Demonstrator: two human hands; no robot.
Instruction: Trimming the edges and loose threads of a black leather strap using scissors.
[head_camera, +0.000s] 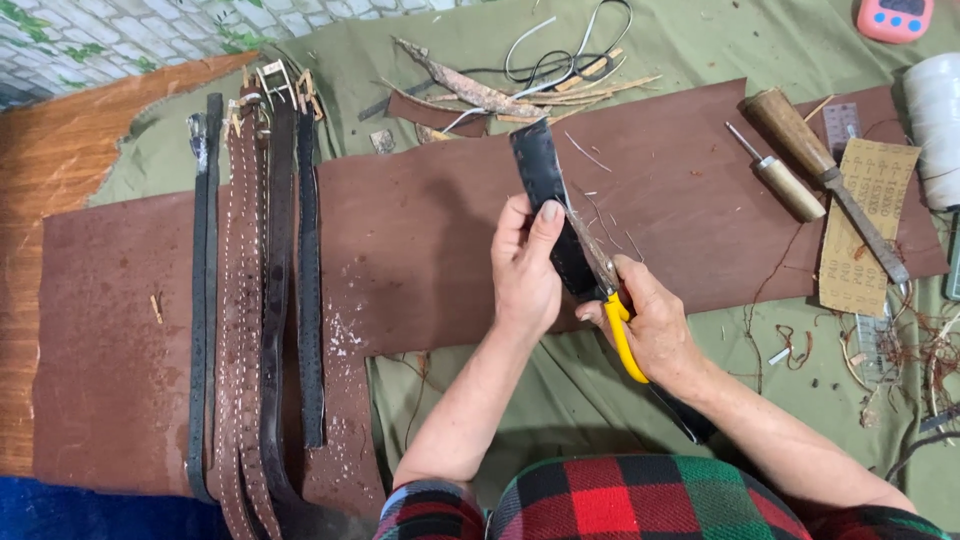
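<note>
My left hand (525, 265) pinches a black leather strap (545, 180) that runs from the middle of the brown leather sheet (430, 240) down toward my lap. My right hand (655, 320) grips yellow-handled scissors (612, 300), whose blades lie along the strap's right edge just beside my left thumb. Thin trimmed slivers lie on the brown sheet near the blades.
Several black and brown belts (255, 300) lie side by side at the left. Leather scraps and cords (520, 90) sit at the back. Two wooden-handled tools (800, 140), a sandpaper sheet (865, 225), a white thread spool (935, 120) and a pink timer (895, 18) are at the right.
</note>
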